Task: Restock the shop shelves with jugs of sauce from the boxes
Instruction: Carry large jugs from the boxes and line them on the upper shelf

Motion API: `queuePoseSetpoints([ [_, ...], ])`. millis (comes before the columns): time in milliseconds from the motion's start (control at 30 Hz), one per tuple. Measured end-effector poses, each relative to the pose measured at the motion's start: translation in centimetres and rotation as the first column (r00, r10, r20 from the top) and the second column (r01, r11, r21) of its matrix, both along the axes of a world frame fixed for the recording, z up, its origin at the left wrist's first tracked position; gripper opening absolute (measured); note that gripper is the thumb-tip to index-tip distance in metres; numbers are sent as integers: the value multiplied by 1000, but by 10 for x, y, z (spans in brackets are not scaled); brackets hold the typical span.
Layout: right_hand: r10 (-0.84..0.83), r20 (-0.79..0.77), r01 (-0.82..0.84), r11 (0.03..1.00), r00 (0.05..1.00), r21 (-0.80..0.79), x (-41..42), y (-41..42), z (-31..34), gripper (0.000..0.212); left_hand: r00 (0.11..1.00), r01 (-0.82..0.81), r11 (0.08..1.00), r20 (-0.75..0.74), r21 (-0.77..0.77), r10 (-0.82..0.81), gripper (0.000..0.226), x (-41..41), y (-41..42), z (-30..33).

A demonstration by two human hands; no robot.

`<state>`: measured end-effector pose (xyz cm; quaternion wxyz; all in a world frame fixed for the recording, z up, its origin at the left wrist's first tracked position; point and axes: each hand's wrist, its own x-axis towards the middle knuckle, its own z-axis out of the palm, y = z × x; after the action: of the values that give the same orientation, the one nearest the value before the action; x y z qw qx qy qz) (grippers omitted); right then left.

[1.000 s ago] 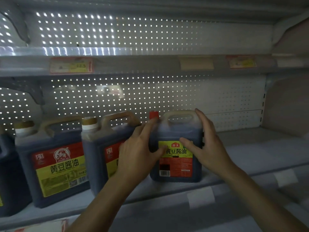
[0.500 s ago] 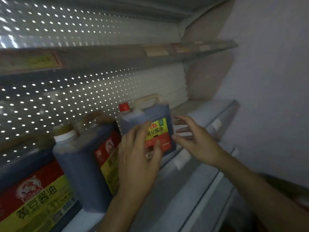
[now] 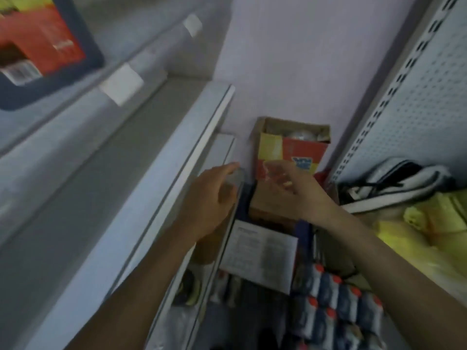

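- reaching down, left hand (image 3: 212,195) and right hand (image 3: 300,190) hang loose-fingered, holding nothing.
- blurred view: a rushed grab could topple red-capped jugs (image 3: 336,306) below.

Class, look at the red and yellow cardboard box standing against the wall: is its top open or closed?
Open. The red and yellow box has its brown top flaps standing up, and something pale shows inside, too blurred to name.

Two bare forearms reach into view from the bottom edge, uncovered from elbow to wrist, with no sleeve showing on either. The left hand (image 3: 212,195) and right hand (image 3: 300,195) are bare and ungloved; motion blur smears the fingertips of both.
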<state>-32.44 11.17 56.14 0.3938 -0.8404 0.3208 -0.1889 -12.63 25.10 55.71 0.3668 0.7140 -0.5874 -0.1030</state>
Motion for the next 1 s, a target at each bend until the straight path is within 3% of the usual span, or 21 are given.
queuePoseSetpoints([
  [200,4,-194,31,984,981,177,-50,4,-139,35,995,57,949,-100,311,-27,48,-23,9,-136],
  [300,9,-262,71,954,965,293,-55,17,-222,34,987,29,901,-154,432,42,41,-27,23,-210],
  [633,19,-379,200,824,925,530,-19,106,-515,29,948,-4,755,-238,656,212,44,-8,88,-505],
  [833,114,-437,176,804,892,568,21,164,-674,31,968,-87,647,-90,757,236,47,15,105,-675],
  [1000,137,-411,144,799,901,583,39,188,-753,28,997,-74,583,41,809,70,47,43,94,-776],
])
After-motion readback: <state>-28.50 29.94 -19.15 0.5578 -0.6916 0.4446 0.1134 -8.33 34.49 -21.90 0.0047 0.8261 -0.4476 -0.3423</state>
